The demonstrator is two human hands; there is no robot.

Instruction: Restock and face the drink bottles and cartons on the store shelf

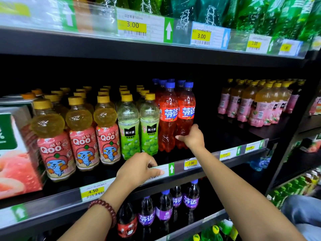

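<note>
My right hand grips the lower part of a red soda bottle with a blue cap, the rightmost of the red bottles on the middle shelf. A second red bottle stands just left of it. My left hand rests on the shelf's front price rail, fingers curled over its edge. Left of the red bottles stand two green grape drink bottles and rows of pink-labelled Qoo bottles with yellow caps.
A pink and white carton stands at far left. Peach drink bottles fill the right of the shelf, with a dark gap between them and the red bottles. Green bottles sit above; purple soda bottles below.
</note>
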